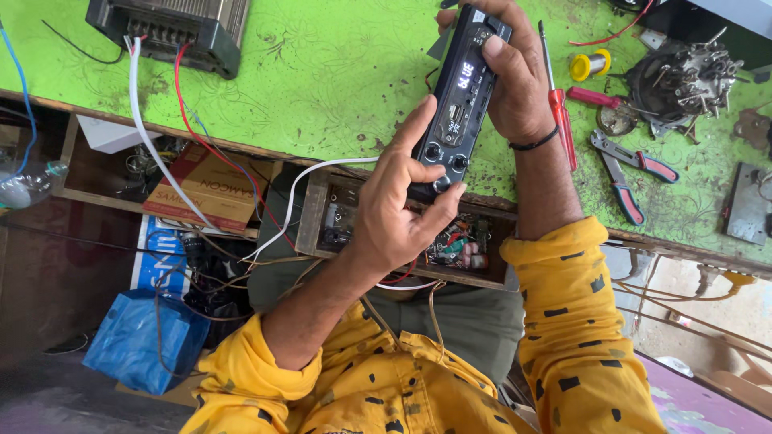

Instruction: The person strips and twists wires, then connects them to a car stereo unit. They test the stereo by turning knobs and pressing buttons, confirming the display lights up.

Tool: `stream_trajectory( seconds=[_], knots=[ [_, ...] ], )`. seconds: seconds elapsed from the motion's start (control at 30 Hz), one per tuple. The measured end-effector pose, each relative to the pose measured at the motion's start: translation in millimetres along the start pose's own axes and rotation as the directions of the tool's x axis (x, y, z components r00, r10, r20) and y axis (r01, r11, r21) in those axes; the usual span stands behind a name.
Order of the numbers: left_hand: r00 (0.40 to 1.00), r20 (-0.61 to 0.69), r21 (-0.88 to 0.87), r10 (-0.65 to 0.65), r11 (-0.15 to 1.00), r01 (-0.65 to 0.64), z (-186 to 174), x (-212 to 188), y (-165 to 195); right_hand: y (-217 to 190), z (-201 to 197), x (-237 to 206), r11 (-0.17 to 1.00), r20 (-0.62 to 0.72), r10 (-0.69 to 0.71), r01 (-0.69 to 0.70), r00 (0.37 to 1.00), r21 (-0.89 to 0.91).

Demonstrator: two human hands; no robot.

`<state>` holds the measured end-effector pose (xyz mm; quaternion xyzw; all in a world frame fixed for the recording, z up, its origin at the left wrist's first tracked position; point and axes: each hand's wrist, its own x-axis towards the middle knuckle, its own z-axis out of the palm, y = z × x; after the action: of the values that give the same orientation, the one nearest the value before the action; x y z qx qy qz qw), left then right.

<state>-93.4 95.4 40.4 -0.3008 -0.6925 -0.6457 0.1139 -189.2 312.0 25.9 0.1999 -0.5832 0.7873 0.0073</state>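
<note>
Your right hand (515, 76) wraps around the far end of the black car stereo panel (460, 96), thumb laid on its face beside the lit display, holding it above the edge of the green surface (322, 72). Your left hand (402, 209) pinches a small knob at the near end between thumb and fingertips. Keep the right-hand grip firm so the panel does not twist as you turn the knob, and let the trailing white wire (289, 201) hang slack. Just under the surface edge, an open wooden drawer (314, 210) holds a jumble of small electronic parts and coloured wires. To its left, a shelf compartment (72, 153) holds a brown cardboard box (213, 189).
</note>
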Motion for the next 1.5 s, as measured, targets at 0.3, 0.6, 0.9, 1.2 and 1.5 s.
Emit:
stream_trajectory(
  seconds=[0.3,0.6,0.9,1.2,1.5],
  knots=[
    [0.995,-0.053,0.05,0.087,0.995,-0.085,4.4,3.8,-9.3,0.1,0.4,-1.0,0.999,0.021,-0.003,0.002,1.0,0.046],
    [0.995,-0.041,0.045,0.092,0.995,-0.09,4.4,3.3,-11.2,4.2,-1.3,-0.4,0.998,-0.029,0.014,-0.012,0.999,0.058],
    [0.994,-0.056,0.042,0.089,0.995,-0.087,5.8,3.1,-10.2,3.9,-0.6,0.5,0.994,-0.019,0.039,-0.037,0.999,0.103],
    [0.996,-0.044,0.017,0.072,0.997,-0.071,3.9,3.5,-8.5,4.9,-1.6,1.0,0.997,-0.021,0.026,-0.025,0.999,0.078],
    [0.996,-0.048,0.031,0.07,0.997,-0.069,4.3,3.6,-8.3,3.4,-0.5,0.5,0.998,-0.025,0.028,-0.026,0.999,0.059]
  ],
)
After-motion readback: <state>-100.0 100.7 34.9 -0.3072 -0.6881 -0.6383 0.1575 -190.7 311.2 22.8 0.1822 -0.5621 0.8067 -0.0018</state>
